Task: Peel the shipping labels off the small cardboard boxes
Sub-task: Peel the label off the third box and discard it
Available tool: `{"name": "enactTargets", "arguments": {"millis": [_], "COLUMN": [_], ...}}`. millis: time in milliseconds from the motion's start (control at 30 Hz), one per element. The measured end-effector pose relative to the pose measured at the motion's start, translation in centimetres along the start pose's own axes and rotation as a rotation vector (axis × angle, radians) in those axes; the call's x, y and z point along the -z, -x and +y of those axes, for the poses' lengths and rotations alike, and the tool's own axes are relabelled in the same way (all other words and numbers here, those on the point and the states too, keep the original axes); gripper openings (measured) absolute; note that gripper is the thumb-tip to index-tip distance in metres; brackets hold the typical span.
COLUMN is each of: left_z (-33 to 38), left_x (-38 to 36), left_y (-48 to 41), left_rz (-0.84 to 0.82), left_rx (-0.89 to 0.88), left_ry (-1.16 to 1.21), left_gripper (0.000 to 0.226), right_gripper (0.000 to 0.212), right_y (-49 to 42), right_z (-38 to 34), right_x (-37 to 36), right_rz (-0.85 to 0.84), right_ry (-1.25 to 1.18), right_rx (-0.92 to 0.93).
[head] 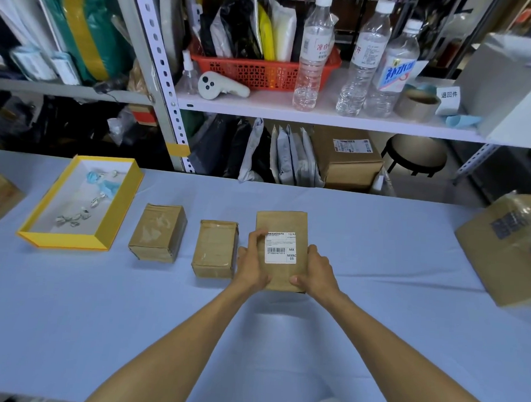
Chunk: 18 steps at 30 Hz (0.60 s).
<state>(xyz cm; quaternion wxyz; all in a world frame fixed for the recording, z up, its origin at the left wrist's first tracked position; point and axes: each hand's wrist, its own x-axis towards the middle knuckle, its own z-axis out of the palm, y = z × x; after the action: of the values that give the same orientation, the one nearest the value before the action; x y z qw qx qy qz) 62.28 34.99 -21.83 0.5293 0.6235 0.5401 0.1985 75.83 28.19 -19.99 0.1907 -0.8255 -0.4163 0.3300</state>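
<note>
Here the box (281, 251), rightmost of three on the desk (380, 239), is gripped at its sides by the left hand (252, 267) and right hand (314, 273). Light, stiff cardboard is judged; the thin label (281, 247) is best lifted at a corner.

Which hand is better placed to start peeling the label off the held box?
Probably the left hand: its fingers already touch the label at its upper left corner, while the right hand grips the box at its lower right edge.
</note>
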Motion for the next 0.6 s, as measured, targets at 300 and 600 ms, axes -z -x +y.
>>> {"name": "enactTargets", "arguments": {"millis": [300,600], "left_z": [-0.31,-0.37], "left_x": [0.24,0.26], "left_y": [-0.48,0.03], "left_rz": [-0.008,0.015], "left_rx": [-0.01,-0.106], "left_ry": [-0.006,-0.068], "left_gripper": [0.1,0.09], "right_gripper": [0.049,0.048], "right_y": [0.01,-0.05], "right_z": [-0.21,-0.18], "right_x": [0.08,0.09], "right_rz": [0.001,-0.002], "right_ry": [-0.003,0.022], "right_rx": [-0.011,-0.01]}}
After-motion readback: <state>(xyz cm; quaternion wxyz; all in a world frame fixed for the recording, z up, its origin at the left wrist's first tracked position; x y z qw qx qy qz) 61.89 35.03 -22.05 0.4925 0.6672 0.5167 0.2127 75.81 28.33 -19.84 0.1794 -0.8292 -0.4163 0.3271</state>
